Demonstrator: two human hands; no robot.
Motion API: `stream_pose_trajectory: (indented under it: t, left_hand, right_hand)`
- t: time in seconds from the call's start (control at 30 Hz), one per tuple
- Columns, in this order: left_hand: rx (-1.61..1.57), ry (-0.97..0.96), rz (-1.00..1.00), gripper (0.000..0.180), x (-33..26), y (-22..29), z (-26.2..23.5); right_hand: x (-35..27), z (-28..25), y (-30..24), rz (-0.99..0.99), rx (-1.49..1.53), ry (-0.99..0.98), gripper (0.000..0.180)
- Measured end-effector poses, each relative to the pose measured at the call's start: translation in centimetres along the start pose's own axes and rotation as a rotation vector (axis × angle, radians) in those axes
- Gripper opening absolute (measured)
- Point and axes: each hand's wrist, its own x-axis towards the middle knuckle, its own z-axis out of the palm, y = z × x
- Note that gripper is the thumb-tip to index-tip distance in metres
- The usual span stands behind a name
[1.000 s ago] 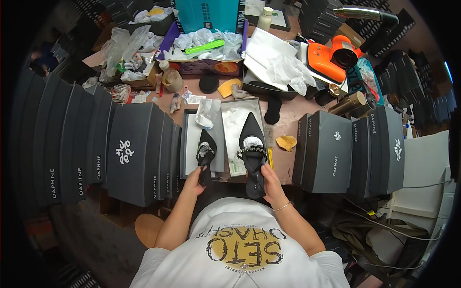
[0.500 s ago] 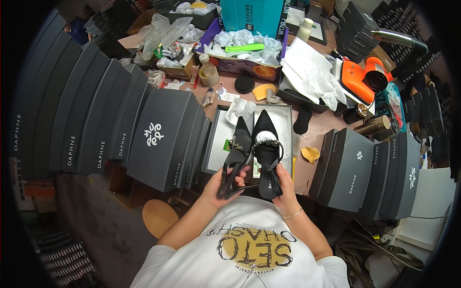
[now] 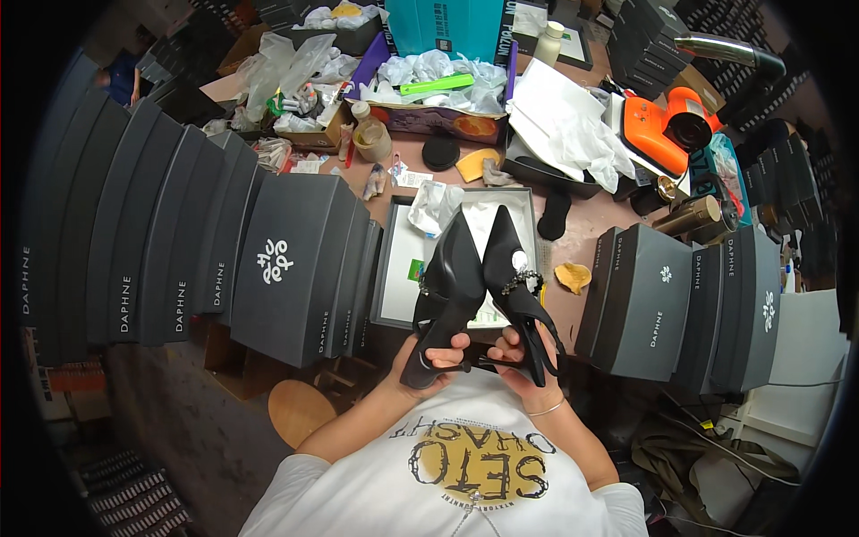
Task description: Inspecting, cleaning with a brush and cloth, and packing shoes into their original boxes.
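One pointed black shoe (image 3: 450,268) is gripped around its back end by the left hand (image 3: 438,358), its toe reaching over an open grey box (image 3: 398,295). Its jewel-strapped mate (image 3: 506,255) is grasped likewise by the right hand (image 3: 512,352), heels turned inward, with crumpled white tissue (image 3: 434,209) just beyond the toes.

Holds two black pointed shoes (image 3: 455,255) (image 3: 506,243) in two hands (image 3: 409,369) (image 3: 537,388). Wears one bracelet (image 3: 546,408) and one white shirt (image 3: 385,488). Includes, on the desk (image 3: 586,219), two large pale-capped bottles (image 3: 371,141) (image 3: 548,45), one round black disc (image 3: 440,153), one orange machine (image 3: 651,136), one green tool (image 3: 436,84), one purple box (image 3: 412,121) and two yellow pieces (image 3: 472,165) (image 3: 573,277). Adds one stool (image 3: 300,412) and dark grey boxes (image 3: 291,268) too overlapped to count.
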Motion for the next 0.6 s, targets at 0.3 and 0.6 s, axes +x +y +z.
stream_pose_trajectory:
  t: [0.3, 0.6]
  left_hand:
    - [-0.085, -0.084, -0.015, 0.043, 0.7, -0.9, -1.4]
    - [-0.029, 0.117, 0.081, 0.043, 0.6, -1.3, -2.0]
  right_hand:
    - [-0.7, -1.3, 0.8, 0.011, 0.237, -0.011, 0.035]
    - [-0.5, -2.1, 0.2, 0.054, 0.396, -0.204, 0.065]
